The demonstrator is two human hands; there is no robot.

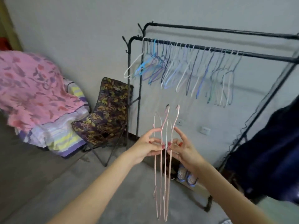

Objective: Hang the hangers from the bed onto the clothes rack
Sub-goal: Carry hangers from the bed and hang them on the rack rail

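Both bare arms reach forward, hands meeting at the centre on a bunch of pink hangers.

The left arm enters from 7 o'clock and runs up toward 1 o'clock; its left hand point(148, 147) is turned palm inward, index finger arched over the top and thumb and other fingers point(156, 140) pinching the wire necks of the pink hangers point(161, 172). The right arm comes in from 5 o'clock, angled toward 11 o'clock; the right hand point(182, 148) faces the left, index finger raised and curved toward 11 o'clock, thumb and middle finger pinching the same necks. The fingertips of the two hands almost touch. Nails are painted red. Both forearms are uncovered.
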